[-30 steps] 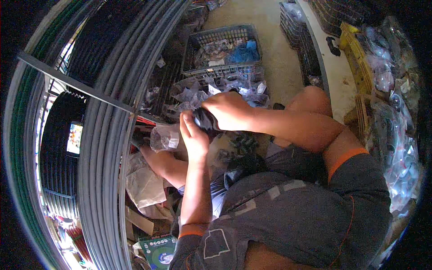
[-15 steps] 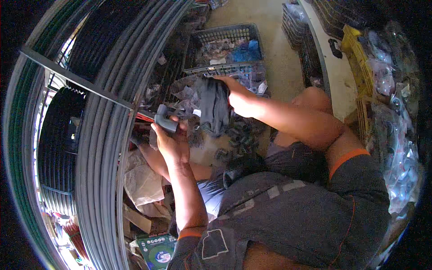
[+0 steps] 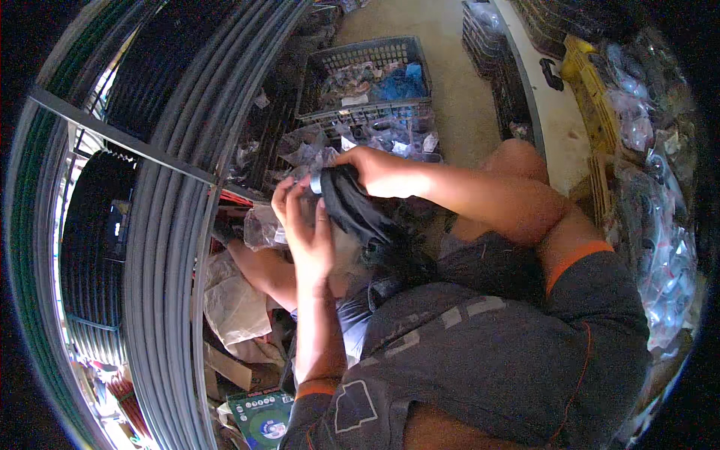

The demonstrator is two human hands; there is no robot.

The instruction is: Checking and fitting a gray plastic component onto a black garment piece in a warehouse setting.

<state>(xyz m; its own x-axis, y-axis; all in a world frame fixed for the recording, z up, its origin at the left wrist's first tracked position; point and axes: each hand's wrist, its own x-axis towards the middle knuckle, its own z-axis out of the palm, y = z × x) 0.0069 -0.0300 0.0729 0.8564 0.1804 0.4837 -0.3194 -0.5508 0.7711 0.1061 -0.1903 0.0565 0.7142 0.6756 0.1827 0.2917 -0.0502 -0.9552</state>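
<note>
Gathered in my right hand [image 3: 369, 171] is a black cloth [image 3: 351, 201], hanging down toward my lap in loose folds. Against the upper left side of the cloth shows a small part of a grey pipe elbow [image 3: 316, 182]. My left hand [image 3: 304, 229] has its fingers bent round the elbow, close to the cloth. Most of the elbow is hidden by my fingers and the cloth. Beyond both hands lie clear plastic bags [image 3: 304, 142] of small parts, and another clear bag [image 3: 262, 227] is beside my left hand.
A black crate [image 3: 364, 111] with bags and a blue bundle [image 3: 403, 82] stands ahead. At my left, grey pipes [image 3: 161, 225] rest in a metal rack [image 3: 127, 139]. A green box [image 3: 259, 416] is at the lower left. Yellow crates [image 3: 590, 97] and bagged parts [image 3: 664, 262] line my right.
My left hand has carried the grey elbow to the right and up against the cloth. My right hand has shifted slightly left and down, and the cloth now covers part of the elbow.
</note>
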